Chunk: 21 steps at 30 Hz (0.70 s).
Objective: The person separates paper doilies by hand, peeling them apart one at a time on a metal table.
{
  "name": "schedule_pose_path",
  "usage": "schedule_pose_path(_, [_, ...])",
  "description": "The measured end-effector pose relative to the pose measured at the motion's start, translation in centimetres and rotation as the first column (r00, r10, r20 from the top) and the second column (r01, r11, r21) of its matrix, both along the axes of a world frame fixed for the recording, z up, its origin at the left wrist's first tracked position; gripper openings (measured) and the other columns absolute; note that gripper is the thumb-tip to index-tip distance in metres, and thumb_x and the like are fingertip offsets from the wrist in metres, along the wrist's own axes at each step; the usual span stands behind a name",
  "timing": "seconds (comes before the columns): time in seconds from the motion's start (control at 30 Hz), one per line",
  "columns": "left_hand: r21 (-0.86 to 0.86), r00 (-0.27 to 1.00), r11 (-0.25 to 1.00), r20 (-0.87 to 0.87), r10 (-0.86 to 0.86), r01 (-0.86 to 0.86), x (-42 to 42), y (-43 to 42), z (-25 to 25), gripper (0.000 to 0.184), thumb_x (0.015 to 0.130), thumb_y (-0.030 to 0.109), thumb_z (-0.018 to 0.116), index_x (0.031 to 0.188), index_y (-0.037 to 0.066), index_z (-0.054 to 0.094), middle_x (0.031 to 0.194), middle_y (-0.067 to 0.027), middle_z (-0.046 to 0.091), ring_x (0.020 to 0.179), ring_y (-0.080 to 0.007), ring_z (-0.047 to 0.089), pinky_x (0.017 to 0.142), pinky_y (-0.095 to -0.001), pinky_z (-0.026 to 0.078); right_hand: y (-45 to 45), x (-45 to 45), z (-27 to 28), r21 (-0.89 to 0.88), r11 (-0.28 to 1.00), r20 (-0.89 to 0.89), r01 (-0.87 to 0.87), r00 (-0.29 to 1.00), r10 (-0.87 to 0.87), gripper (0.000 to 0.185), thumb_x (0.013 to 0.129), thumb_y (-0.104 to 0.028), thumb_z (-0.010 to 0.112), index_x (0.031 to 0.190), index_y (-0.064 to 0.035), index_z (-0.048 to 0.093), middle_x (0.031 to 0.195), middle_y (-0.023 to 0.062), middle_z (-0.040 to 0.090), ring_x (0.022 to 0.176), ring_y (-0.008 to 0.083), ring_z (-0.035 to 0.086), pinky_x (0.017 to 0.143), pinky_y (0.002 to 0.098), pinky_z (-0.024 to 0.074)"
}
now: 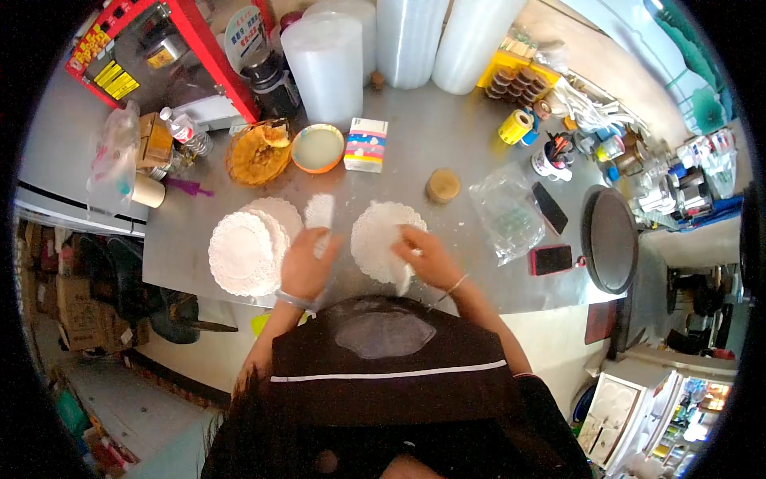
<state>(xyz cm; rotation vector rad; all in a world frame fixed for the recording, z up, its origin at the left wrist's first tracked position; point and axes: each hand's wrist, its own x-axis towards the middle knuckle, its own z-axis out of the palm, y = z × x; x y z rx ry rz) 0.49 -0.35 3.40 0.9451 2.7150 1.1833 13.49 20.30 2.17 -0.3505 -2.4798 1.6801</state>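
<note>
A round white paper doily (381, 231) with a lacy edge lies on the metal table before me, a folded flap of it turned toward my apron. At its right side, my right hand (429, 257) has its fingers closed on the edge. My left hand (307, 265) is smeared by motion, thumb and fingers around the near end of a narrow, white lacy piece (319, 211). Whether it grips that piece is unclear. Left of this hand are overlapping stacks of white paper doilies (241, 251).
Behind the doilies stand a basket (257, 156), an orange-rimmed bowl (317, 148), a patterned box (366, 145) and a round tan-lidded jar (443, 185). A clear plastic bag (511, 211), a phone (551, 259) and a dark round tray (610, 239) lie to the right.
</note>
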Motion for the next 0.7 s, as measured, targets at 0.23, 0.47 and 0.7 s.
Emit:
schedule_pose_path(0.23, [-0.026, 0.894, 0.999, 0.447, -0.022, 0.038, -0.4, 1.8, -0.7, 0.036, 0.084, 0.029, 0.056, 0.075, -0.005, 0.061, 0.058, -0.0182, 0.054, 0.055, -0.018, 0.054, 0.057, -0.0351, 0.043, -1.1, -1.9, 0.3, 0.079, 0.997, -0.059, -0.027, 0.998, 0.031, 0.02, 0.081, -0.019, 0.069, 0.095, -0.0062, 0.065, 0.101, 0.0084, 0.065, 0.082, 0.0179, 0.063, 0.075, 0.029, 0.0497])
schedule_pose_path(0.47, [0.1, 0.79, 0.961, 0.595, 0.149, -0.256, -1.7, 1.3, -2.1, 0.036, 0.084, 0.026, 0.059, 0.068, -0.007, 0.057, 0.055, -0.0017, 0.048, 0.057, -0.006, 0.042, 0.05, -0.0298, 0.036, 12.5, -4.5, -4.9, 0.821, 0.548, 0.149, 0.159, 0.867, -0.475, 0.024, 0.083, -0.027, 0.06, 0.091, -0.0067, 0.068, 0.096, 0.0112, 0.063, 0.092, 0.0304, 0.06, 0.076, 0.0404, 0.0505])
schedule_pose_path(0.7, [0.161, 0.781, 0.96, 0.618, 0.084, -0.231, -1.3, 3.2, -0.5, 0.039, 0.087, 0.026, 0.058, 0.065, -0.006, 0.055, 0.057, 0.0055, 0.043, 0.056, -0.005, 0.037, 0.048, -0.0275, 0.032, 11.9, -5.6, -5.3, 0.828, 0.554, 0.229, 0.09, 0.847, -0.48, 0.032, 0.082, -0.035, 0.061, 0.099, -0.0077, 0.065, 0.101, 0.0118, 0.062, 0.098, 0.0276, 0.059, 0.08, 0.0384, 0.0512])
